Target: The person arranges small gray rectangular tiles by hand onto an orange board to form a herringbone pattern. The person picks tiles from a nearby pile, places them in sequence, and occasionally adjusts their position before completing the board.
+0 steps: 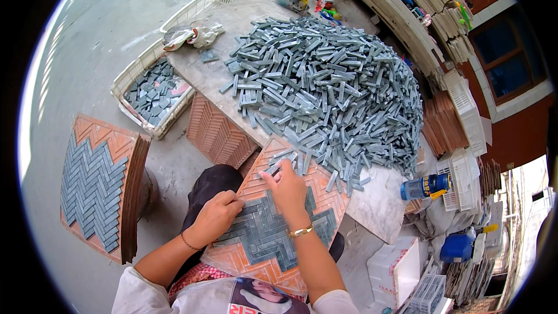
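Observation:
An orange grooved mould board (247,263) lies tilted across my lap, its upper edge against the table. Grey tile strips (264,238) fill its middle in a herringbone pattern. My left hand (216,219) is closed at the board's left side, fingertips pressed together by the laid strips; whatever they hold is hidden. Over the board's upper part, my right hand (286,189) pinches a small grey tile strip between thumb and fingers, mostly hidden. Several loose strips (293,160) lie on the board's top corner. Beyond it spreads a big heap of grey strips (325,87).
A stack of boards topped with a tiled one (93,180) stands at left. A white crate of tile pieces (125,107) sits beside the table (203,81). At the right are a blue bottle (424,186), a white box (401,267) and a blue jug (456,248).

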A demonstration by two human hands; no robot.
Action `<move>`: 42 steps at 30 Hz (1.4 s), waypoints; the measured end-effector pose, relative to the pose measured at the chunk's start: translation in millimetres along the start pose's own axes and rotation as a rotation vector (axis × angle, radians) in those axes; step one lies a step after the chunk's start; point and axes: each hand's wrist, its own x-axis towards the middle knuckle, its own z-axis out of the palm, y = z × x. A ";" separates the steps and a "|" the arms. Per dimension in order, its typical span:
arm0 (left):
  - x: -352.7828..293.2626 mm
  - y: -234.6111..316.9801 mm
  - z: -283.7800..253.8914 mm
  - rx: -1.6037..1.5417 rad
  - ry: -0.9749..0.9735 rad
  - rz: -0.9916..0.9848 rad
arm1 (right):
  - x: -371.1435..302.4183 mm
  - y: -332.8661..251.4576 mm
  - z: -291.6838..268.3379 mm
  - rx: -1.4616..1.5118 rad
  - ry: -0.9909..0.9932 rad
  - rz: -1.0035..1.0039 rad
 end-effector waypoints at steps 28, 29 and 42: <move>-1.1 4.1 1.9 -0.050 0.048 -0.099 | 0.1 22.7 -25.1 -0.109 0.200 -0.336; -0.8 4.0 1.5 -0.057 0.040 -0.090 | 1.8 17.8 -20.4 -0.016 0.069 -0.343; -10.0 4.4 0.7 -0.240 0.162 -0.258 | -7.1 8.1 -9.1 0.039 -0.323 -0.576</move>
